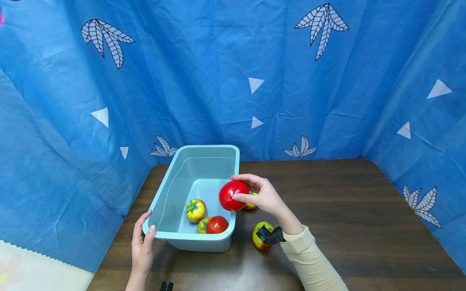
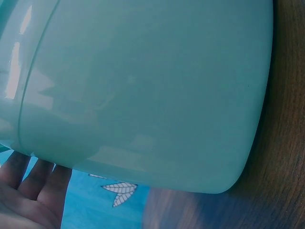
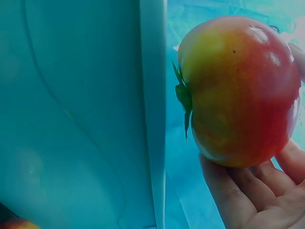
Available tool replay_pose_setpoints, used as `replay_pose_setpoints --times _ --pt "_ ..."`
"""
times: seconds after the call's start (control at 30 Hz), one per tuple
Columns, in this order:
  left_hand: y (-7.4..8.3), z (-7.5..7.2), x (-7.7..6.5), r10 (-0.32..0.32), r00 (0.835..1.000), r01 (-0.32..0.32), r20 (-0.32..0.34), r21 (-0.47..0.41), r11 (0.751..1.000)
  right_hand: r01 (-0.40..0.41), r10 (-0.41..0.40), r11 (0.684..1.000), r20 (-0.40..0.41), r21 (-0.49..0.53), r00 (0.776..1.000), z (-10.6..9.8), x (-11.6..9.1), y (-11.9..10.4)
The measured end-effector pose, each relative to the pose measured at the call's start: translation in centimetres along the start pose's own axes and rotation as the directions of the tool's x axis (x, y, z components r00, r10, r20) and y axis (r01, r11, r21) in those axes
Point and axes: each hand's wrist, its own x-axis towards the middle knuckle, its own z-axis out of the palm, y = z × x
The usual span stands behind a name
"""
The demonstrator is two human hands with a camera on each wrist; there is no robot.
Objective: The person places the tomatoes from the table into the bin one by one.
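My right hand (image 1: 267,199) grips a tomato (image 1: 230,195) between thumb and fingers, over the right rim of a light-blue plastic bin (image 1: 183,235). In the right wrist view this tomato (image 3: 240,98) is red shading into yellow, with a green stem on one side, beside the bin's edge. At the bin's front-left corner my left hand (image 1: 141,247) holds the rim, thumb and fingers on it; the left wrist view shows its fingers (image 2: 50,186) against the bin wall (image 2: 143,95). Inside lie a yellow tomato (image 1: 195,210), a red one (image 1: 217,224) and another partly hidden yellowish one (image 1: 203,226).
On the dark wooden table (image 1: 327,210), right of the bin, sits a yellow-red tomato (image 1: 259,242), partly covered by the black wrist strap (image 1: 270,235). Another tomato (image 1: 250,205) shows behind my right hand. A blue patterned curtain (image 1: 218,81) encloses the table's back and sides.
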Motion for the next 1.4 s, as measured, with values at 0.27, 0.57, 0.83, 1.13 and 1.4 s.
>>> replay_pose_setpoints --times 0.27,0.57,0.83,1.13,1.4 --pt "0.0 -0.1 0.0 -0.007 1.0 0.007 0.0 0.025 1.0 0.005 -0.005 1.0 0.035 -0.007 0.999 1.2 0.0 -0.1" --pt "0.1 -0.1 -0.2 0.004 1.0 -0.004 0.004 0.009 1.0 0.009 -0.009 1.0 0.054 0.008 0.998 2.0 0.0 -0.1" --pt "0.1 -0.1 -0.2 0.008 1.0 -0.008 0.004 0.014 1.0 0.023 -0.025 0.999 0.083 0.029 0.996 2.5 -0.1 0.0" --pt "0.1 -0.1 -0.2 0.006 1.0 -0.006 0.005 0.014 1.0 0.033 -0.034 0.999 0.12 0.017 0.992 2.9 -0.2 -0.2" --pt "0.0 -0.1 -0.2 0.001 1.0 -0.001 -0.003 0.025 1.0 0.033 -0.03 0.999 0.14 -0.023 0.99 3.4 -0.2 0.1"
